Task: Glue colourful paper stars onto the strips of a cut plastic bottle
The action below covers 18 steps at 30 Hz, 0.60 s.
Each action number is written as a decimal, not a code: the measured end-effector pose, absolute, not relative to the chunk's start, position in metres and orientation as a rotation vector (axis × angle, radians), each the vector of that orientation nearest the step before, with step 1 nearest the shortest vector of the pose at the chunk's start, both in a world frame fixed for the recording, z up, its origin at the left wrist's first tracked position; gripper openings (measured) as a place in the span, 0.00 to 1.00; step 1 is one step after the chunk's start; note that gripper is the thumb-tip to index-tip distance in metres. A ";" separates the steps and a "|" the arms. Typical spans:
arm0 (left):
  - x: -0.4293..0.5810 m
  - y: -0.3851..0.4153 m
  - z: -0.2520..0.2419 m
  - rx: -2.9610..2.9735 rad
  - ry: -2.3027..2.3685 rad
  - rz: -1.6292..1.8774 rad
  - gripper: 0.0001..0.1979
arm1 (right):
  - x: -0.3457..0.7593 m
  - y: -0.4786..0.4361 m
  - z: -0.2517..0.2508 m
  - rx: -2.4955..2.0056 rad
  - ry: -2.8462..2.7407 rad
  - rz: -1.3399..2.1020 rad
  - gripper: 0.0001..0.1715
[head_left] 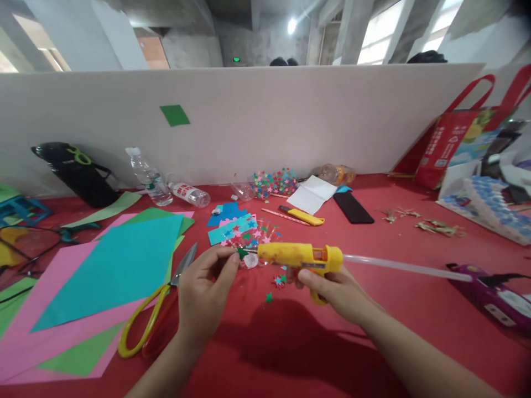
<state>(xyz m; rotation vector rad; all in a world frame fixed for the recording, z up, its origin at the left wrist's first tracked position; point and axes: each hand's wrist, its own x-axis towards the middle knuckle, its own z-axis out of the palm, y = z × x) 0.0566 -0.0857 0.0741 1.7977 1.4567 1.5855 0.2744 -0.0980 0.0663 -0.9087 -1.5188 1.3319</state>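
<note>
My right hand (332,290) is closed round the handle of a yellow hot glue gun (301,257). A clear glue stick (406,268) juts out of the gun's back to the right. The nozzle points left at a small green paper star (241,253), which my left hand (205,290) pinches between thumb and fingers. Just behind the star sits a clear plastic bottle (249,240) covered with coloured stars. Several loose paper stars (277,281) lie on the red table (290,342) below the gun.
Yellow-handled scissors (153,312) lie beside teal, pink and green paper sheets (112,271) at left. Water bottles (166,185), a star-covered bottle (274,182), white paper (312,193), a yellow utility knife (302,215) and a black phone (352,207) stand near the white partition. A purple tool (489,290) lies right.
</note>
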 end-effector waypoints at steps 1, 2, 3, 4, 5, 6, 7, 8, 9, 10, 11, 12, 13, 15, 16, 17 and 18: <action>0.056 -0.086 0.074 1.794 1.470 1.589 0.05 | 0.273 -0.099 0.066 -0.901 -1.547 1.304 0.13; 0.056 -0.086 0.073 1.793 1.481 1.590 0.05 | 0.271 -0.100 0.065 -0.893 -1.567 1.269 0.12; 0.055 -0.086 0.072 1.797 1.487 1.593 0.05 | 0.270 -0.100 0.063 -0.886 -1.581 1.232 0.12; 0.055 -0.086 0.072 1.807 1.494 1.596 0.05 | 0.269 -0.100 0.061 -0.877 -1.594 1.199 0.11; 0.055 -0.087 0.072 1.822 1.497 1.595 0.05 | 0.269 -0.100 0.059 -0.871 -1.606 1.173 0.11; 0.055 -0.086 0.072 1.841 1.499 1.590 0.05 | 0.269 -0.099 0.057 -0.877 -1.613 1.156 0.11; 0.056 -0.086 0.071 1.863 1.498 1.581 0.05 | 0.270 -0.099 0.055 -0.893 -1.618 1.147 0.12; 0.056 -0.086 0.071 1.888 1.495 1.573 0.05 | 0.270 -0.099 0.053 -0.917 -1.623 1.141 0.11; 0.056 -0.086 0.071 1.914 1.491 1.565 0.06 | 0.271 -0.098 0.052 -0.944 -1.633 1.133 0.11; 0.056 -0.086 0.071 1.942 1.486 1.561 0.06 | 0.272 -0.098 0.051 -0.970 -1.640 1.123 0.10; 0.057 -0.086 0.070 1.972 1.480 1.563 0.05 | 0.272 -0.099 0.051 -0.991 -1.646 1.116 0.09; 0.057 -0.085 0.070 2.002 1.475 1.570 0.05 | 0.273 -0.099 0.050 -1.001 -1.653 1.113 0.09; 0.057 -0.085 0.070 2.027 1.472 1.578 0.05 | 0.273 -0.099 0.051 -1.004 -1.659 1.116 0.09; 0.056 -0.086 0.069 2.065 1.468 1.590 0.05 | 0.273 -0.100 0.051 -1.004 -1.660 1.131 0.09; 0.056 -0.086 0.069 2.077 1.469 1.593 0.06 | 0.273 -0.100 0.051 -1.000 -1.663 1.133 0.10; 0.056 -0.086 0.069 2.085 1.470 1.595 0.06 | 0.273 -0.100 0.051 -0.997 -1.667 1.131 0.10; 0.056 -0.086 0.069 2.092 1.469 1.600 0.06 | 0.273 -0.100 0.051 -0.993 -1.673 1.127 0.10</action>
